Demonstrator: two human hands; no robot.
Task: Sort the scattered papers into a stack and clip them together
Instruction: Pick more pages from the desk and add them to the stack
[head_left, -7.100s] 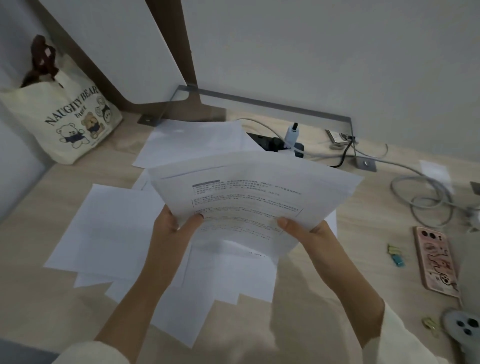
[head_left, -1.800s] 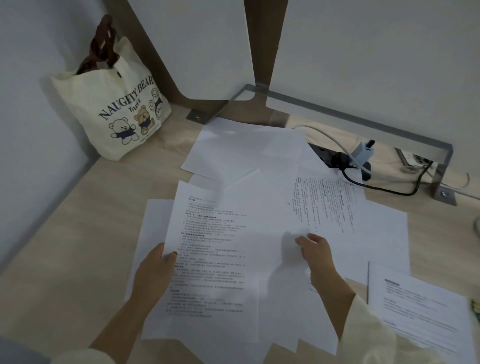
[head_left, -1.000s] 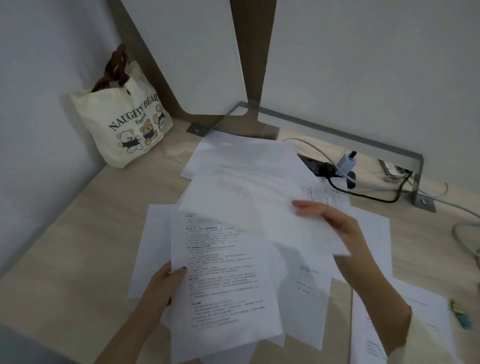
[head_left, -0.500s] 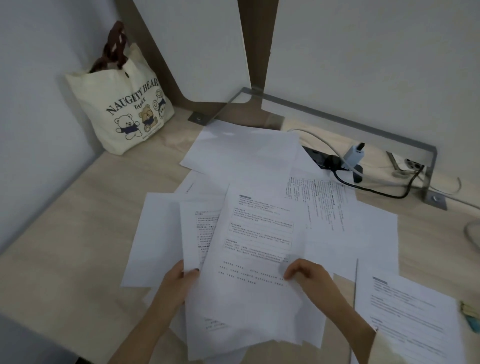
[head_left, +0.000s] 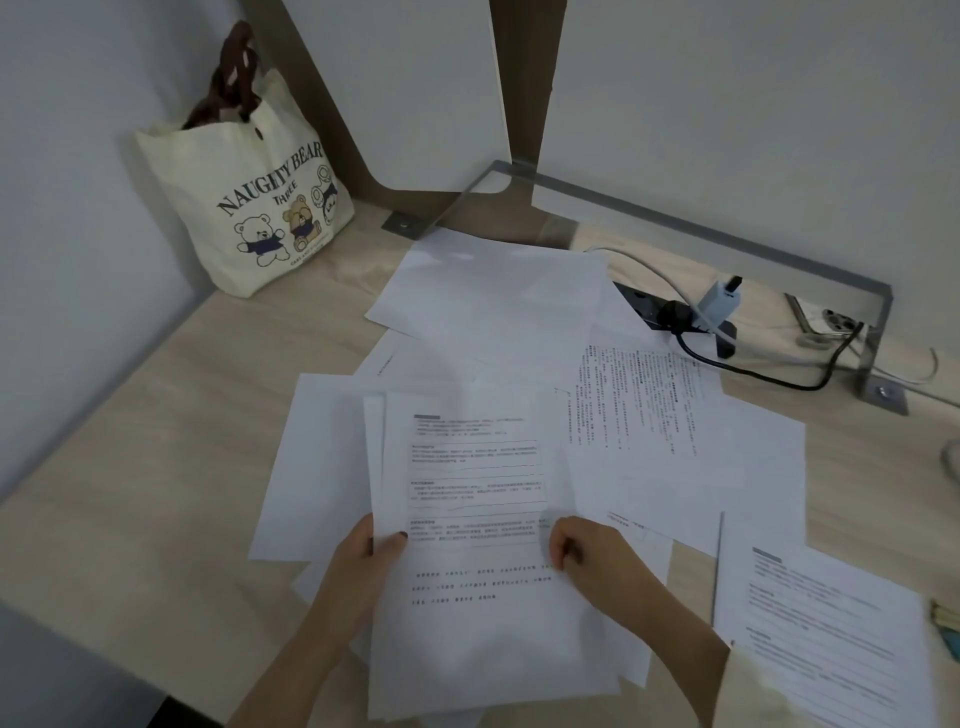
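Note:
A small stack of printed papers (head_left: 475, 483) lies in front of me, its top sheet nearly lined up over the one below. My left hand (head_left: 363, 566) grips the stack's left edge, thumb on top. My right hand (head_left: 597, 553) pinches the top sheet at its right side. Loose sheets lie spread on the desk: a blank sheet (head_left: 311, 457) to the left, blank sheets (head_left: 498, 296) at the back, a printed sheet turned sideways (head_left: 644, 400) to the right. A separate printed pile (head_left: 826, 629) sits at the lower right. Coloured binder clips (head_left: 948, 626) show at the right edge.
A cream tote bag (head_left: 260, 208) with bear print leans in the back left corner. A black power strip (head_left: 675, 317) with a white charger and cables lies at the back right, behind a grey metal bracket (head_left: 727, 234). The desk's front edge (head_left: 130, 675) runs close at lower left.
My right hand carried a printed sheet over and laid it on the sheet in my left hand. Since half a second ago the top sheet has slid left into line.

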